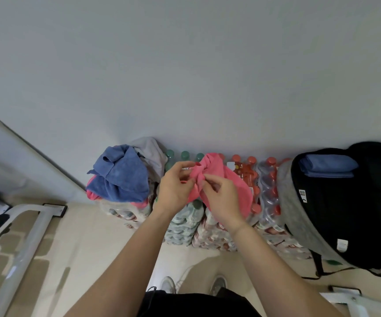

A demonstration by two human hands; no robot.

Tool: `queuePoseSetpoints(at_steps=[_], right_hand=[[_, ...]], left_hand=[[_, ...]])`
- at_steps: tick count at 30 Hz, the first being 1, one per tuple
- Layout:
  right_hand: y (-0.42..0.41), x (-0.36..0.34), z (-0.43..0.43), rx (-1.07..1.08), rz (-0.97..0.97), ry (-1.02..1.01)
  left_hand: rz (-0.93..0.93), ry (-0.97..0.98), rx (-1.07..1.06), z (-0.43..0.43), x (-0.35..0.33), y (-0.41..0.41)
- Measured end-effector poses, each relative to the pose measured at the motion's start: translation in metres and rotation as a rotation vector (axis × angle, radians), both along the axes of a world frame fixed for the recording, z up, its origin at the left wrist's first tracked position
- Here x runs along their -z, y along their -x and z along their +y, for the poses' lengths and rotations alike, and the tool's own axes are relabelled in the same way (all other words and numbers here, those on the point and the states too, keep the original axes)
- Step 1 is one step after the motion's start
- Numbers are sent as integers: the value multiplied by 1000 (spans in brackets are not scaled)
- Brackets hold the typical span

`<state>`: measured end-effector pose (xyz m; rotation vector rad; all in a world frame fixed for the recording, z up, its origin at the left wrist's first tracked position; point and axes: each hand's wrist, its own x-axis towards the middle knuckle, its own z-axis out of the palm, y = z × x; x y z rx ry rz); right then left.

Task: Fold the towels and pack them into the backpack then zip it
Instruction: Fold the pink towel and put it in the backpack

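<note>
2 hands, your left hand (173, 188) and right hand (222, 197), pinch the bunched pink towel (219, 170); the open backpack (345, 202) lies right, nearer your right hand.

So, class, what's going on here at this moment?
A person stands over packs of bottles, both hands gripping a bunched pink towel: left hand, right hand. A blue towel already sits folded in the open backpack. A pile of unfolded towels waits to the left.

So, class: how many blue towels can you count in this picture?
2: one crumpled blue towel on the pile at left, one folded blue towel inside the open backpack. More may be hidden.
</note>
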<state>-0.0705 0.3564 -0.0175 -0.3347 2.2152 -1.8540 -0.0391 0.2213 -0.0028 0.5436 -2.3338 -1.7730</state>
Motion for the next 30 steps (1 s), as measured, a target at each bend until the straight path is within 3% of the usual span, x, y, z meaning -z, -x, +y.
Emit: queuePoseSetpoints(at_steps=[7, 17, 30], right_hand=[[-10, -1, 0, 146, 55, -17], [-11, 5, -7, 201, 104, -77], [-9, 10, -5, 82, 145, -164]], left_hand=[[38, -78, -134, 4, 1, -7], [24, -110, -150, 13, -3, -12], [27, -70, -126, 4, 6, -16]])
